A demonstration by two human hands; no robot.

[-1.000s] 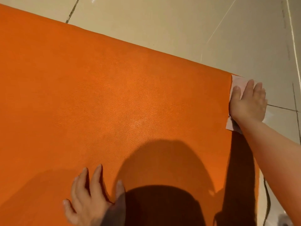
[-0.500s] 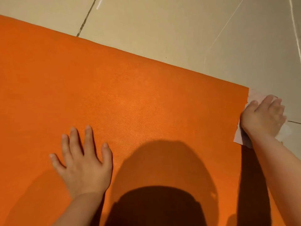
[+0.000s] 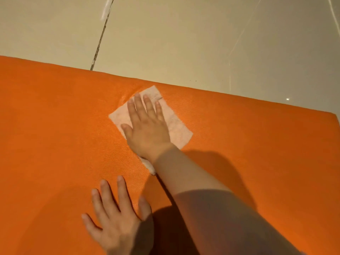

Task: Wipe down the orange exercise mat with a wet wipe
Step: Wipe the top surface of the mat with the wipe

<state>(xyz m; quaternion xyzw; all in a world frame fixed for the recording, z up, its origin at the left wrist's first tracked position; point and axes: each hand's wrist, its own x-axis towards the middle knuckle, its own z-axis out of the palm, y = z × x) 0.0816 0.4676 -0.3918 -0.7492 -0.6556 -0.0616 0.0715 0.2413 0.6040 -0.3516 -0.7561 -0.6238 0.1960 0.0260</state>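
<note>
Mat: orange exercise mat (image 3: 64, 144) lies flat on the tiled floor (image 3: 184, 43).
Wipe: wet wipe (image 3: 176, 126) spread flat near the mat's far edge.
Right hand (image 3: 147, 133): fingers straight, slightly apart, pressing the wipe.
Left hand (image 3: 116, 221): fingers splayed, flat on the near mat.

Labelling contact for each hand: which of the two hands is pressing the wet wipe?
The right hand, fingers straight and flat on the wet wipe near the orange mat's far edge. The left hand lies flat on bare mat, closer to the camera.

Head view, down onto mat (image 3: 55, 144)
</note>
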